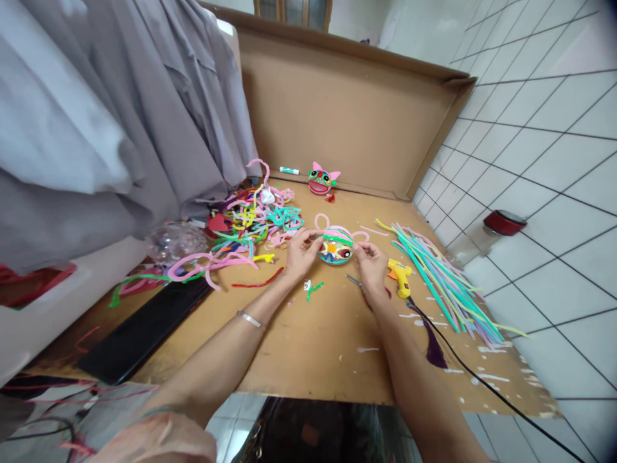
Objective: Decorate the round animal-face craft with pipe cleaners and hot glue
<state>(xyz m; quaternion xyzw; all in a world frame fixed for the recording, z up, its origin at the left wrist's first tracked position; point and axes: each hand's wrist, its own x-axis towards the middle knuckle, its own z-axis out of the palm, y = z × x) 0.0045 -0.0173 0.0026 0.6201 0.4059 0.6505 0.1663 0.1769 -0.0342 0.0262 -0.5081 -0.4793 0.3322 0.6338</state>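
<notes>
Left hand (301, 258): we pinch the round pipe-cleaner face (333, 251) at its left edge | Right hand (373, 267): we pinch its right edge | Position: between our hands, over the table (313, 350) | yellow hot-glue gun (402, 278) just beside our right

PLACE: craft workspace, home or workshop unclear | SIGNS: glue gun (402, 280), fuzzy stems (436, 276), white-streaked table (313, 350), tiled wall (540, 161)
</notes>
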